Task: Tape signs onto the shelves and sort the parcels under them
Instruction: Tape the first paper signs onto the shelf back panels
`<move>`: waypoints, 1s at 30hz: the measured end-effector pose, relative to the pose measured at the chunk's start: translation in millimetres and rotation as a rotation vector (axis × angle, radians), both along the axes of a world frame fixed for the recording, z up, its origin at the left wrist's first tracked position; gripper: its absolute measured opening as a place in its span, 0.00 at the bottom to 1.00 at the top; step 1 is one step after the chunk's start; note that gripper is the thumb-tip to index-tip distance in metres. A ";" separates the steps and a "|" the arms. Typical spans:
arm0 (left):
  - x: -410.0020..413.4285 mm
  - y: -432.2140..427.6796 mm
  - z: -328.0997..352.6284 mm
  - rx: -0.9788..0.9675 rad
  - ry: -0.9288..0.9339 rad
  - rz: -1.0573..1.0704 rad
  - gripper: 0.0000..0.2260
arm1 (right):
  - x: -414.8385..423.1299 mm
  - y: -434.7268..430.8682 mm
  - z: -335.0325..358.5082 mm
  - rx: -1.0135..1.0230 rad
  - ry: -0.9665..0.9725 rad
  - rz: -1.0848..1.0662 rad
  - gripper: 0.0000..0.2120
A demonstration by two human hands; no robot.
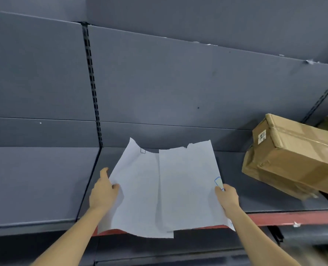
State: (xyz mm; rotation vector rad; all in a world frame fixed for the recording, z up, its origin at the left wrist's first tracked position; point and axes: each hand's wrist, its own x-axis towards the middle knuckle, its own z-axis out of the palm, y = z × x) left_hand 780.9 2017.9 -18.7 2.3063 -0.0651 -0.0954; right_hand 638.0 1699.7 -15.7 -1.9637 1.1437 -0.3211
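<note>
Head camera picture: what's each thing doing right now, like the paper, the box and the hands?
paper: held up before the shelf, creased, top edge torn, not taped on.
left hand: holds the paper's left edge.
right hand: pinches the paper's right edge.
cardboard box: taped shut, tilted, at the shelf's right end.

You hold two white paper sheets (140, 189) at 6 o'clock, overlapping. Two hands grip them: left hand (103, 191), right hand (227, 196). At 3 o'clock, count at least two cardboard parcels (297, 150); the exact number is unclear.
</note>
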 end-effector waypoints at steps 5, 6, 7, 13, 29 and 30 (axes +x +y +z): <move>-11.1 -18.9 1.7 0.060 -0.056 0.003 0.17 | -16.6 -5.8 0.2 0.007 0.034 -0.046 0.14; -12.5 -21.5 1.7 0.082 -0.086 -0.002 0.13 | -19.4 -7.1 0.0 0.012 0.038 -0.057 0.14; -13.4 -23.8 0.9 0.103 -0.119 -0.010 0.09 | -21.9 -8.9 -0.2 0.021 0.036 -0.067 0.14; -13.2 -37.1 -9.0 0.137 -0.153 -0.039 0.09 | -31.3 -29.0 1.8 0.039 0.038 -0.102 0.13; -8.2 -68.0 -9.7 0.467 -0.031 -0.148 0.31 | -10.8 -63.2 1.2 0.018 0.062 -0.014 0.12; -7.9 -69.1 -10.5 0.500 -0.034 -0.150 0.31 | -10.0 -64.7 1.2 0.017 0.066 -0.013 0.13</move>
